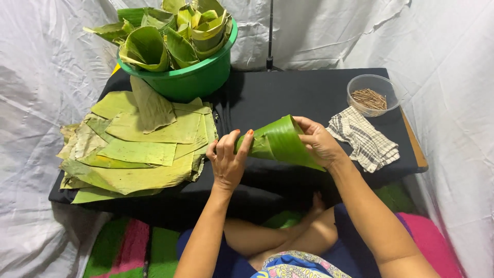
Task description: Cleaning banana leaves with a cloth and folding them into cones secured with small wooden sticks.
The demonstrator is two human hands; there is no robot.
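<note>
A rolled leaf cone (280, 141) is held above the black surface (288, 95), its narrow end pinched by the left hand (226, 162), its wide end gripped by the right hand (319, 141). If either grip is slackened, the springy leaf could likely unroll; the pin sticks (369, 98) are kept well apart in a bowl.

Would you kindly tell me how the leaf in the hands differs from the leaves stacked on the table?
The leaf in the hands is rolled into a cone; the stacked leaves lie flat. The held leaf is a deep glossy green, while the stack looks paler and yellowish. The held one is gripped by the left hand and right hand above the table; the stack rests untouched. Both look like cut banana leaf.
</note>
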